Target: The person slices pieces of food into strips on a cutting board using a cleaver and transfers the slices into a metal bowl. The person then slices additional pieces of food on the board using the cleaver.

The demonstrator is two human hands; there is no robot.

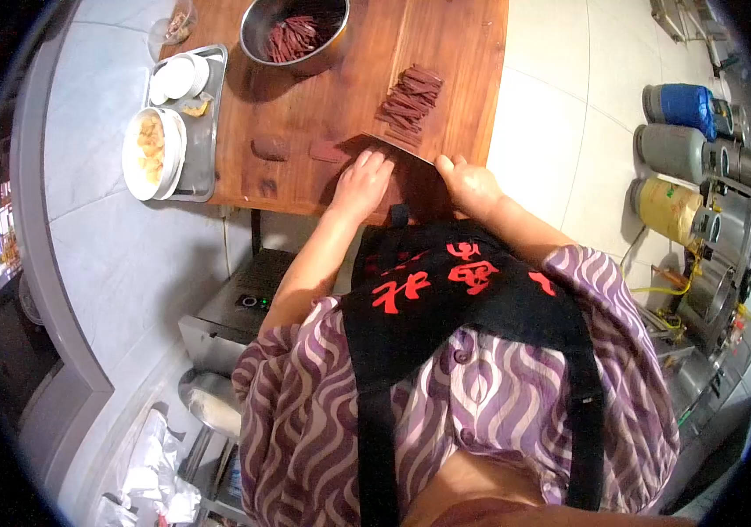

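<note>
My right hand (470, 186) is wrapped round the handle of a knife (402, 149) near the front edge of the wooden table. Its blade reaches left across the board, just in front of a pile of dark red strips (411, 101). My left hand (365, 180) lies beside the blade with its fingers curled down; whatever is under the fingertips is hidden. A flat dark red slice (329, 151) lies to the left of that hand, and a rounded dark red piece (268, 147) is farther left.
A metal bowl (330, 53) with more red strips stands at the back left. At the left edge, a metal tray (210, 132) holds white bowls, one with yellowish chunks (150, 149). Gas cylinders (670, 147) stand on the floor at right.
</note>
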